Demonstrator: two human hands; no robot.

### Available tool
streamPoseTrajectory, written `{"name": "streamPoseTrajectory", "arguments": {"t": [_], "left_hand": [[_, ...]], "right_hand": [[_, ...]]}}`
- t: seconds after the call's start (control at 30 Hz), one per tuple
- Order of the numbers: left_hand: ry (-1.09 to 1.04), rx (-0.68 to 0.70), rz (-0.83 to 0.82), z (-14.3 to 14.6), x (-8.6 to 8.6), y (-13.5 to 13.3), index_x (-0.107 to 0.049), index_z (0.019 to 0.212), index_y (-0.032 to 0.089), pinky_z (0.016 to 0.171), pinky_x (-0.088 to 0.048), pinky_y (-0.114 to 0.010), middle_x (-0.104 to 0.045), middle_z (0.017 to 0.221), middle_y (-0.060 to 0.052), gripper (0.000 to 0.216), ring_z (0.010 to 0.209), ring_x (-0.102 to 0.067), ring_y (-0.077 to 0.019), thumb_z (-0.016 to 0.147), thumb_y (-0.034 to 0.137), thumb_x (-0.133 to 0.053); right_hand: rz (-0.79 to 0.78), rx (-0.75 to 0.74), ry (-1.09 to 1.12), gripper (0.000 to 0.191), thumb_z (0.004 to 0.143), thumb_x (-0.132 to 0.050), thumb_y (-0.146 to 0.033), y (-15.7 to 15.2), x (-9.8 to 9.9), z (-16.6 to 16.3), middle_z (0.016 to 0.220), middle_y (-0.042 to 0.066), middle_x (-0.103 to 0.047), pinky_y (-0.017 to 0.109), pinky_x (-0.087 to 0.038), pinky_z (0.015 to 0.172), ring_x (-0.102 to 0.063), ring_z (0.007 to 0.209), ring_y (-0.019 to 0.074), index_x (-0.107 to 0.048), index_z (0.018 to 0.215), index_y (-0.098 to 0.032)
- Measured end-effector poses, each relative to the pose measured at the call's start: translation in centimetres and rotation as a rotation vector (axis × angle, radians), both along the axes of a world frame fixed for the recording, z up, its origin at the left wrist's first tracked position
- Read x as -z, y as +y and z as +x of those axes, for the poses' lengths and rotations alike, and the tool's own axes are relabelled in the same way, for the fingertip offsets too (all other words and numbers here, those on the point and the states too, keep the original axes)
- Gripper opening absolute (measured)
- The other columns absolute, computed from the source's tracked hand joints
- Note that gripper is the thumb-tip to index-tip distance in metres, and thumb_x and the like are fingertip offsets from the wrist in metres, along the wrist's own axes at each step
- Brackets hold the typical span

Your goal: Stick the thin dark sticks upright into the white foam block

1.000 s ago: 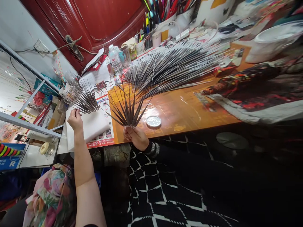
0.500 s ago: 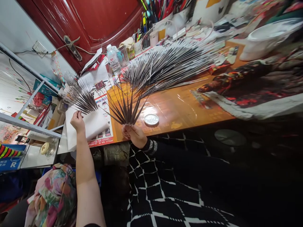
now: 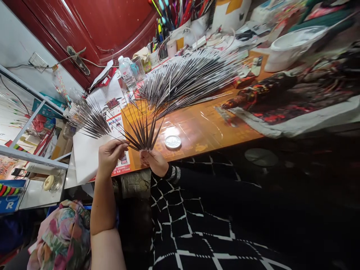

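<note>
My right hand [image 3: 153, 162], in a black-and-white checked sleeve, grips the base of a fan of thin dark sticks [image 3: 142, 129] at the table's near edge. My left hand [image 3: 110, 155], bare-armed, is closed in a pinch on one thin stick right beside the left side of that fan. A smaller spread of the same sticks [image 3: 89, 120] lies on a white sheet [image 3: 84, 159] to the left. A large pile of sticks [image 3: 191, 77] is fanned over the middle of the orange table [image 3: 213, 127].
A round white lid [image 3: 172, 141] lies just right of the fan. A water bottle [image 3: 126, 73], cups and pen holders crowd the back. At the right are a white bowl [image 3: 292, 47] and patterned cloth [image 3: 281, 97]. A metal shelf [image 3: 30, 157] stands left, under a red door [image 3: 112, 22].
My left hand has left the small spread on the white sheet and moved right, to the fan in my right hand. The camera view has shifted slightly.
</note>
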State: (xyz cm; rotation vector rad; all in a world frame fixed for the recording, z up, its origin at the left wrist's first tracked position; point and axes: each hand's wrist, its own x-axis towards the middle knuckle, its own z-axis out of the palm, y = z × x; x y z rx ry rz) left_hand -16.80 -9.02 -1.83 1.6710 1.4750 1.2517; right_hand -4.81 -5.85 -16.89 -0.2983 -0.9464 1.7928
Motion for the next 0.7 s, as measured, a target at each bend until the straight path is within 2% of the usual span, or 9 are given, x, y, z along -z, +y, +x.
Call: {"name": "streamPoseTrajectory", "arguments": {"t": [0.07, 0.13, 0.23, 0.3, 0.37, 0.47, 0.7], "left_hand": [[0.027, -0.053, 0.07, -0.3, -0.8, 0.2, -0.073, 0.082, 0.018, 0.041, -0.036, -0.02, -0.064, 0.067, -0.001, 0.02, 0.046, -0.048, -0.0063, 0.083, 0.037, -0.071], [0.123, -0.202, 0.226, -1.3, -1.8, 0.9, -0.071, 0.085, 0.018, 0.043, -0.035, -0.02, -0.062, 0.066, 0.001, 0.02, 0.047, -0.047, -0.0062, 0.086, 0.038, -0.068], [0.428, -0.461, 0.448, -3.5, -2.6, 3.0, -0.069, 0.085, 0.019, 0.056, -0.041, -0.021, -0.061, 0.065, 0.002, 0.019, 0.056, -0.051, -0.0081, 0.089, 0.036, -0.064], [0.634, -0.536, 0.462, -4.8, -2.3, 4.7, -0.068, 0.084, 0.019, 0.065, -0.042, -0.022, -0.061, 0.066, 0.001, 0.018, 0.062, -0.054, -0.0104, 0.09, 0.035, -0.062], [0.754, -0.552, 0.414, -5.6, -1.5, 6.2, -0.068, 0.083, 0.019, 0.068, -0.042, -0.024, -0.062, 0.066, 0.0, 0.019, 0.065, -0.056, -0.0123, 0.092, 0.034, -0.06], [0.818, -0.566, 0.374, -6.3, 0.0, 7.8, -0.068, 0.084, 0.02, 0.071, -0.04, -0.025, -0.065, 0.071, -0.002, 0.019, 0.069, -0.058, -0.0145, 0.093, 0.032, -0.057], [0.837, -0.546, 0.358, -6.9, 2.5, 8.9, -0.068, 0.085, 0.02, 0.071, -0.04, -0.025, -0.07, 0.08, -0.004, 0.017, 0.075, -0.062, -0.0163, 0.093, 0.03, -0.057]], "right_hand": [[-0.018, 0.002, 0.045, 0.054, 0.085, -0.063, -0.067, 0.1, -0.1, 0.0, 0.054, -0.007, -0.028, 0.022, -0.025, 0.046, -0.029, 0.045, 0.0059, -0.048, 0.076, -0.016], [-0.039, 0.004, 0.087, 0.054, 0.084, -0.063, -0.068, 0.3, -0.2, -0.1, 0.055, -0.007, -0.027, 0.022, -0.025, 0.046, -0.03, 0.046, 0.0058, -0.047, 0.076, -0.017], [-0.059, 0.004, 0.105, 0.056, 0.083, -0.064, -0.069, 0.4, -0.2, -0.2, 0.055, -0.007, -0.027, 0.021, -0.025, 0.046, -0.029, 0.046, 0.0053, -0.045, 0.075, -0.017], [-0.065, -0.003, 0.102, 0.056, 0.082, -0.065, -0.069, 0.5, -0.2, -0.2, 0.055, -0.007, -0.028, 0.021, -0.025, 0.046, -0.03, 0.045, 0.0052, -0.045, 0.076, -0.017], [-0.066, -0.011, 0.106, 0.055, 0.082, -0.065, -0.068, 0.4, -0.3, -0.2, 0.054, -0.007, -0.03, 0.022, -0.025, 0.045, -0.03, 0.045, 0.0049, -0.047, 0.076, -0.016], [-0.065, -0.024, 0.11, 0.056, 0.081, -0.067, -0.067, 0.4, -0.4, -0.1, 0.055, -0.007, -0.032, 0.022, -0.024, 0.045, -0.03, 0.044, 0.0043, -0.048, 0.074, -0.016], [-0.061, -0.04, 0.09, 0.056, 0.082, -0.064, -0.069, 0.4, -0.4, 0.1, 0.054, -0.007, -0.03, 0.022, -0.025, 0.046, -0.03, 0.045, 0.0052, -0.048, 0.076, -0.016]]}}
